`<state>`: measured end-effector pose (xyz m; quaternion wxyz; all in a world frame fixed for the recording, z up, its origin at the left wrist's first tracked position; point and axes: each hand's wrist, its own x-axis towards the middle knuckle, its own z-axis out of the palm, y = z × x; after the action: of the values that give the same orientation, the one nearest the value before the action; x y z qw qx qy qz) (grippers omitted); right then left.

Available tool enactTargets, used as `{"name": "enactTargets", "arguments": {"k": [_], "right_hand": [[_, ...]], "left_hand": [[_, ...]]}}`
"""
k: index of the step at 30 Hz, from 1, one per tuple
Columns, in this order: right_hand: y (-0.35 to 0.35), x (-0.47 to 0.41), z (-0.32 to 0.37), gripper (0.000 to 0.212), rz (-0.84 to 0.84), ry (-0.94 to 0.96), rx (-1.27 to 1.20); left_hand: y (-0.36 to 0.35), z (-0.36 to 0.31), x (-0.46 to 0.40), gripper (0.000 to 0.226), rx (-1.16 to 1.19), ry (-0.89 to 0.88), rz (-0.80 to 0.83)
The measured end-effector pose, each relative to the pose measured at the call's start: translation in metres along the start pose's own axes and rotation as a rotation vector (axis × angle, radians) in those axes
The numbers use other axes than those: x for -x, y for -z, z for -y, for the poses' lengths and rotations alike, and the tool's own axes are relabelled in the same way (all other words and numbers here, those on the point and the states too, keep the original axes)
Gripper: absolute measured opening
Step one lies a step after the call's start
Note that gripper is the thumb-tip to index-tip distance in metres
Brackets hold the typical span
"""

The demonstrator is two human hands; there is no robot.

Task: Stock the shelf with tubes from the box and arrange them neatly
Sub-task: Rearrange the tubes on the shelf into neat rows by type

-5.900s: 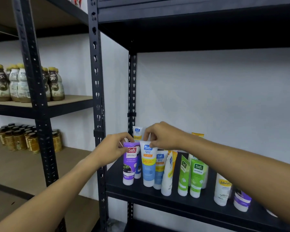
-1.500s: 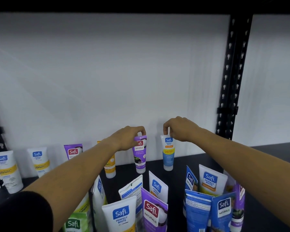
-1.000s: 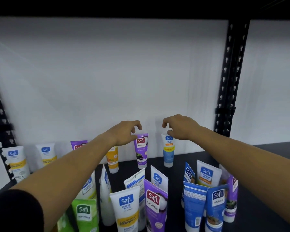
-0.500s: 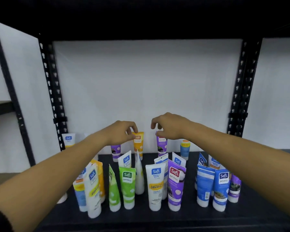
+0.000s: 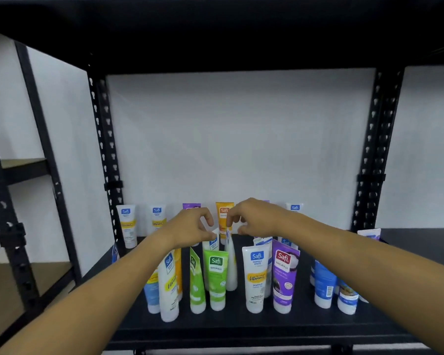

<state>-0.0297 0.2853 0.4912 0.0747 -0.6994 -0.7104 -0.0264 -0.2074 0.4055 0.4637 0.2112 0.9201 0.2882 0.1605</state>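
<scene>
Plenty of open air above the tubes, all the way up to the upper shelf board (image 5: pixel 228 42), so coming in from the top is easy. Down on the black shelf (image 5: pixel 241 326) the front cluster of tubes (image 5: pixel 217 278) is packed tight. There's a bare strip between it and the back row (image 5: pixel 128 225) along the wall. Perforated uprights (image 5: pixel 105 155) box in both sides.

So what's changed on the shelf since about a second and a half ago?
Both hands have let go of the two back-row tubes and drawn back toward the front cluster. The left hand and right hand now hover over a white tube, fingers curled; any grip is unclear. The orange tube stays upright at the back.
</scene>
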Motion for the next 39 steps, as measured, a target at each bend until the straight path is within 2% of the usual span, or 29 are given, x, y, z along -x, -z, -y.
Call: {"name": "enactTargets", "arguments": {"k": [8,15,19,25,32,39], "right_hand": [[-0.011,-0.006,-0.001,0.022,-0.008,0.040,-0.021],[-0.018,-0.013,-0.005,0.013,-0.035,-0.006,0.028],[-0.023,-0.015,-0.008,0.006,-0.035,-0.023,0.004],[-0.029,-0.015,-0.012,0.025,-0.015,-0.037,-0.015],[-0.029,-0.018,-0.016,0.025,-0.016,-0.036,-0.074],[-0.024,-0.020,-0.017,0.026,-0.041,-0.058,-0.027]], "left_hand": [[0.000,0.006,-0.004,0.022,-0.064,-0.042,-0.013],[0.005,0.014,-0.006,0.017,-0.193,-0.063,-0.007],[-0.001,0.011,-0.008,0.024,-0.213,-0.090,-0.028],[-0.004,0.008,-0.010,0.020,-0.210,-0.101,-0.031],[-0.006,0.010,-0.006,0.019,-0.215,-0.086,-0.034],[-0.008,0.004,-0.006,0.022,-0.248,-0.083,-0.034]]}}
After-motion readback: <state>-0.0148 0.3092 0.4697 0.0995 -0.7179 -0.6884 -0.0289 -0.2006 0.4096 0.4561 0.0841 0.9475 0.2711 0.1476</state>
